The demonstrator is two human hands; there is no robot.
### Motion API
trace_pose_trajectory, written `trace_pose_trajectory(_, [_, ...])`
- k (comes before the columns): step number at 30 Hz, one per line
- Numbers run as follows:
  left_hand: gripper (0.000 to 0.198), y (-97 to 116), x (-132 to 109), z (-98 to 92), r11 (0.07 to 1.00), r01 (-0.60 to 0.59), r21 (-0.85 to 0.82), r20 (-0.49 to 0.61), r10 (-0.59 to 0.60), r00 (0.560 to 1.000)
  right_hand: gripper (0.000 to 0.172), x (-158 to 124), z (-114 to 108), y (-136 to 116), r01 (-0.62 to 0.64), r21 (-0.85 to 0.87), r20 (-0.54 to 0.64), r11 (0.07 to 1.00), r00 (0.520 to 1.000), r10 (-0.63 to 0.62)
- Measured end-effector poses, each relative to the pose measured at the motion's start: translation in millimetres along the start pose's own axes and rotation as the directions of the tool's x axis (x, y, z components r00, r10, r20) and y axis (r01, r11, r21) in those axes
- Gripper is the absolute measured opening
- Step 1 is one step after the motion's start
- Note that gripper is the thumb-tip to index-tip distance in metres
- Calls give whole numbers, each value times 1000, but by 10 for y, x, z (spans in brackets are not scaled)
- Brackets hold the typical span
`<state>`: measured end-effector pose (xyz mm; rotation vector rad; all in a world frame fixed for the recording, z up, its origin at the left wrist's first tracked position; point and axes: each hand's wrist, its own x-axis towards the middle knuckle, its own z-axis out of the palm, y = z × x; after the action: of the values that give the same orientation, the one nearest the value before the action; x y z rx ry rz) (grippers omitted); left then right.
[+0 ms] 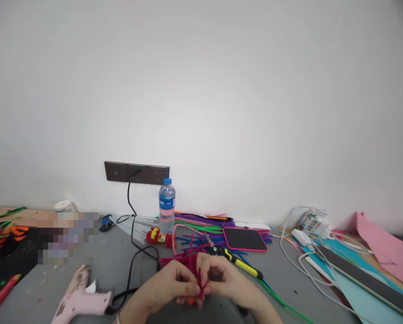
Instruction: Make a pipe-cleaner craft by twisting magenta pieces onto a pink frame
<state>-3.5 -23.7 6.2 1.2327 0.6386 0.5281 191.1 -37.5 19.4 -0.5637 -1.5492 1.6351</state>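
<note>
At the front middle of the table, my left hand (176, 283) pinches a magenta pipe cleaner (199, 275) between thumb and fingers. My right hand (223, 279) is closed on the same pipe cleaner, fingertips nearly touching those of the left. A bit of orange shows under the left fingertips; what it belongs to is hidden. More magenta pipe cleaners (166, 260) lie just behind the hands. Pliers with yellow and black handles (244, 264) rest beyond my right hand. Behind my left hand sits a small red and yellow fuzzy figure (160, 237).
A pink glue gun (87, 301) with a black cord lies at left. A water bottle (167, 207) stands by the wall socket (136, 173). Purple and green pipe cleaners (201, 228) and a pink-edged phone (244, 239) lie behind. White cables and a dark phone (366, 281) are at right.
</note>
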Motion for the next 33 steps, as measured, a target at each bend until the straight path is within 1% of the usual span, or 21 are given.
trace_pose_trajectory(3, [38,31,-18,-6,1000,0,-1,18,0,1000,18,8,13,-10,18,-37,-7,999,1000,-19])
trace_pose_trajectory(6, [35,64,-35,-16,1000,0,8,10,0,1000,22,27,54,-36,9,-53,-17,999,1000,-10])
trace_pose_trajectory(9, [32,93,-52,-31,999,-3,35,-10,3,1000,26,52,100,-39,0,-34,-47,999,999,-1])
trace_pose_trajectory(12, [31,110,-68,-45,998,2,65,-6,-2,1000,29,75,127,-19,-15,-27,-70,1000,997,13])
trace_pose_trajectory(15, [32,112,-76,-58,996,14,84,1,-14,1000,29,89,127,9,-33,-7,-73,999,997,32])
trace_pose_trajectory(18, [30,110,-76,-67,993,27,114,3,-28,1000,26,90,111,39,-48,56,-57,997,997,51])
trace_pose_trajectory(20, [29,111,-78,-69,991,33,133,14,-36,999,32,81,96,61,-84,93,-55,992,994,90])
trace_pose_trajectory(22, [29,113,-81,-68,989,43,143,28,-48,998,36,69,78,82,-163,98,-31,982,986,166])
trace_pose_trajectory(25, [30,108,-72,-69,986,55,154,27,-60,998,31,58,48,103,-273,68,15,960,962,273])
trace_pose_trajectory(27, [33,92,-50,-73,983,43,178,-20,-40,999,28,63,29,105,-272,34,-48,962,961,274])
trace_pose_trajectory(29, [35,65,-16,-78,975,5,221,-90,15,996,25,79,9,109,-232,-6,-165,973,959,228])
trace_pose_trajectory(31, [32,38,18,-78,955,-49,292,-160,99,982,23,103,-11,129,-203,-35,-258,979,948,187])
trace_pose_trajectory(33, [24,21,45,-69,910,-93,404,-219,195,956,25,126,-33,169,-188,-46,-308,981,937,165])
